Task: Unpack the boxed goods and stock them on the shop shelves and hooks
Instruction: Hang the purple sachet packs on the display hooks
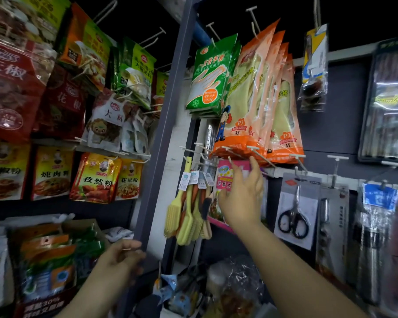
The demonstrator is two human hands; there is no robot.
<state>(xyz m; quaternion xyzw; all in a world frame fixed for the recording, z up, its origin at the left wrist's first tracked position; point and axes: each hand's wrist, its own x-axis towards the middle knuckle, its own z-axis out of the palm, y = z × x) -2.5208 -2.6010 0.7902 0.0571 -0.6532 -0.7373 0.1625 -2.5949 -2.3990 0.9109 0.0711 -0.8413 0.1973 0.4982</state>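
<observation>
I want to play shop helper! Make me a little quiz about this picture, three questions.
1. True or false: the right hand reaches up to the pink packet under the orange glove packs.
2. What hangs right of the right arm? A) scissors B) a spoon C) a cup
3. What colour is the disposable-glove pack hanging left of the orange ones?

Key: 1 true; 2 A; 3 green.
</observation>
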